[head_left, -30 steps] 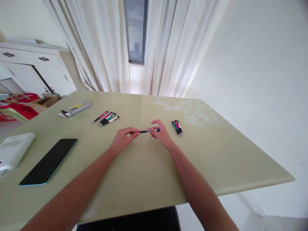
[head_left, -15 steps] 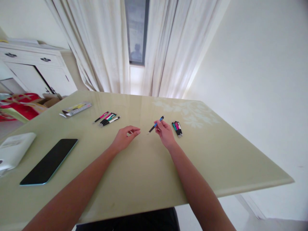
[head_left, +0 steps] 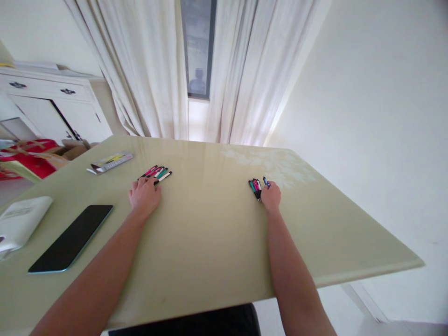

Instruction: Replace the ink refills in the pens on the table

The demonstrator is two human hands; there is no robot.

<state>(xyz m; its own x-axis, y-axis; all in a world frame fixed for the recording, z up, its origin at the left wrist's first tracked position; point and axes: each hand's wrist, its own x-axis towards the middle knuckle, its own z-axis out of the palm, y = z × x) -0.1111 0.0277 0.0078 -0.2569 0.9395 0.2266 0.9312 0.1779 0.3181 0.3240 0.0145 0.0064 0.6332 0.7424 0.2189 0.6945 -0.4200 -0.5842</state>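
Observation:
On the left of the table my left hand (head_left: 144,193) lies over the lower ends of several pens (head_left: 161,173) with pink, teal and white barrels. Its fingers look apart and touch the pens, though their tips are partly hidden. Over on the right, my right hand (head_left: 271,195) is closed on a blue pen (head_left: 266,182), whose top end shows above the fingers. That pen is held just right of a small row of teal, pink and white pens (head_left: 255,186) with black grips.
Behind the left pens lies an open pen box (head_left: 111,162). A dark-screened phone (head_left: 72,238) and a white device (head_left: 24,219) are at the near left. Curtains and a wall stand beyond the table (head_left: 206,242).
My right hand has carried the blue pen right, to beside the right row. My left hand has moved left from mid-table onto the left pens.

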